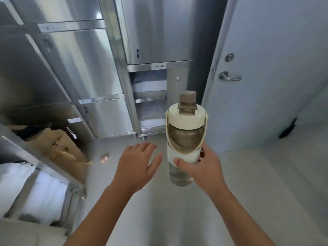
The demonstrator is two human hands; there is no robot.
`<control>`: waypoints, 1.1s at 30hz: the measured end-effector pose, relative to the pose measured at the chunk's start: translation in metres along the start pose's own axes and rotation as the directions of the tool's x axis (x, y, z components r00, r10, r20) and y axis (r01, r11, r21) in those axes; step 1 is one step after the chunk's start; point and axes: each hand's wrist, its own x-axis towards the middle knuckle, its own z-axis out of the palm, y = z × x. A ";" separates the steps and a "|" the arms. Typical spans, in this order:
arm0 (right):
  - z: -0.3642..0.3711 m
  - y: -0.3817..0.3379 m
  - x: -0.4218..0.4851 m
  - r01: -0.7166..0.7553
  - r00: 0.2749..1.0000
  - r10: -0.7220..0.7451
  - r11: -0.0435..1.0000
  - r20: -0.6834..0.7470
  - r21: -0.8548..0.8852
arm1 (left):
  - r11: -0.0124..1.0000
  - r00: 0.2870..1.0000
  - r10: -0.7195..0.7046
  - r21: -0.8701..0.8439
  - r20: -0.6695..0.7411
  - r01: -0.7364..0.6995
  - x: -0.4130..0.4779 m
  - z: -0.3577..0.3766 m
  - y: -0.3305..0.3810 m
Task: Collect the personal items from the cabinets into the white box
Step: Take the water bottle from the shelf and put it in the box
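Standing before the steel cabinets (85, 68), looking down.

Our right hand (200, 166) grips a water bottle (184, 137) round its lower white band, thumb across the front, fingers wrapped behind. The bottle is near upright and held in the air ahead of us, well above the floor (177, 210). Cream lid on, brown cap on top, carry strap hanging loose down both sides.

Our left hand (136, 162) holds nothing. Its fingers are spread and relaxed, palm down, just beside the bottle and not touching it.

Ahead, one lower compartment (150, 98) stands open, with folded pale cloth on its two shelves. The other cabinet doors look closed. A grey door (275, 68) is at right, and a cardboard box (60, 144) sits low at left.

Step in hand, as we judge it: the bottle is out of a cabinet and being carried, and putting it in the white box is not yet done. We cannot pick out the white box with certainty. The pale, blurred shapes at lower left may or may not be it.

The next move calls for finding the box, keeping the bottle upright on the way, and lowering it in rather than dropping it. The grip sits low and the lid end looks heavy, so the free left hand could steady it.
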 end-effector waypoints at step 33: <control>-0.224 0.064 -0.152 -0.310 0.266 0.284 0.930 -0.921 0.198 | 0.383 0.391 0.917 -0.434 0.075 -0.815 0.095 0.101 0.321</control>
